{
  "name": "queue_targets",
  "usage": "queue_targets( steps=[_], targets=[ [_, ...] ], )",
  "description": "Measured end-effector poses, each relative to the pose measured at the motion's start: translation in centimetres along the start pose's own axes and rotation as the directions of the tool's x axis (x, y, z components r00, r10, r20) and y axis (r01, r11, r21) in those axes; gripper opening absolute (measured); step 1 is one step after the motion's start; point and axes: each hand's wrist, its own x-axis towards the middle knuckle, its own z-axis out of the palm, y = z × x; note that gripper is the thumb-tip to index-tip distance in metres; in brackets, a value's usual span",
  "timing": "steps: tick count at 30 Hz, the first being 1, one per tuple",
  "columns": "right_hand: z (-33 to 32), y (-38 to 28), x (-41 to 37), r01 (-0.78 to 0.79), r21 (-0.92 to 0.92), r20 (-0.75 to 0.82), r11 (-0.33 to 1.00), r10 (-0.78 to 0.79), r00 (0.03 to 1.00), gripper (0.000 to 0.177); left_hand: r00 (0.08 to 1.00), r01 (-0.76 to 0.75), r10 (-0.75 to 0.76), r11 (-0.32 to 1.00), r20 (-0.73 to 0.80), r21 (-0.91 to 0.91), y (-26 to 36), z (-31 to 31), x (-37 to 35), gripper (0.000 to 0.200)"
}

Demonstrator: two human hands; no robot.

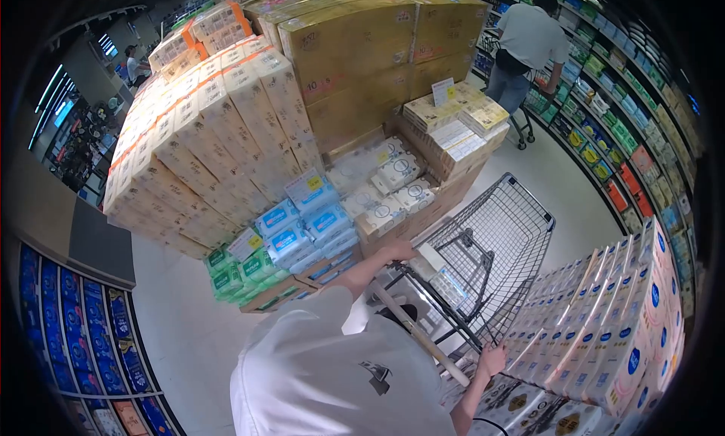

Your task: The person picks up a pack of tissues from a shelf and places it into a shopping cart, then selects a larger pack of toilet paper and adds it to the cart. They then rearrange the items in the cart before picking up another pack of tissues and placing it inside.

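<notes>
My left hand [399, 251] is closed on the left end of the dark rail at the back of a wire shopping cart [521, 232]. At the rail's right end, my right hand [492, 359] is closed around the frame. Between my body and that rail runs a pale bar [423, 336]. A white and pale blue package [447, 283] sits in the near end of the cart, and the mesh beyond it shows the floor. Close to my right hand stands a tall stack of wrapped white and pink packs [596, 323]. Left of my left hand are blue and white wipe packs [291, 236].
Large gold cartons [347, 58] and a wall of cream tissue packs [204, 126] rise on the left. Green packs [249, 268] lie low there. Shelves [604, 126] line the right side. Up the aisle, another person [529, 47] stands beside a cart.
</notes>
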Motion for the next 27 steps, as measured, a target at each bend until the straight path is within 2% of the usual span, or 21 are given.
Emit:
queue_targets(
  steps=[3, 6, 9, 15, 18, 21, 24, 27],
  targets=[
    [-0.2, -0.1, 0.5, 0.004, -0.005, 0.034, 1.000, -0.004, 0.999, 0.052, 1.000, 0.020, -0.020, 1.000, 0.021, -0.002, -0.6, 0.7, 1.9, 0.050],
    [-1.5, -1.0, 0.6, -0.042, 0.004, 0.075, 0.999, 0.042, 0.996, 0.056, 0.999, -0.020, 0.021, 0.999, -0.037, 0.040, -0.7, 1.2, 2.8, 0.052],
    [-0.8, -0.8, 1.6, -0.042, 0.035, 0.060, 0.998, 0.040, 0.997, 0.056, 0.998, 0.009, -0.008, 1.000, -0.063, 0.005, -0.4, 1.5, 3.5, 0.052],
    [-1.1, -1.4, 3.7, -0.054, 0.003, 0.089, 0.999, 0.054, 0.995, 0.055, 0.997, 0.043, -0.042, 0.999, 0.059, -0.022, 1.9, -1.2, 4.3, 0.053],
    [-1.1, -1.8, 5.0, -0.052, 0.001, 0.069, 0.999, 0.052, 0.996, 0.054, 0.997, -0.071, 0.072, 0.996, 0.004, -0.048, 3.9, -4.1, 2.9, 0.063],
    [-1.4, -2.6, 6.4, -0.076, -0.003, 0.051, 0.997, 0.076, 0.996, 0.054, 0.991, 0.124, -0.106, 0.950, 0.077, -0.288, 5.7, -5.6, 3.6, 0.064],
    [-0.8, -2.5, 8.3, -0.076, -0.028, 0.010, 0.997, 0.076, 0.997, 0.051, 0.996, 0.081, -0.084, 0.964, -0.005, -0.252, 4.4, -2.6, 8.2, 0.057],
    [0.4, -2.1, 10.2, -0.064, -0.050, -0.053, 0.997, 0.061, 0.997, 0.050, 0.997, 0.061, -0.055, 0.991, 0.054, -0.121, 5.7, -4.1, 8.7, 0.056]
  ],
)
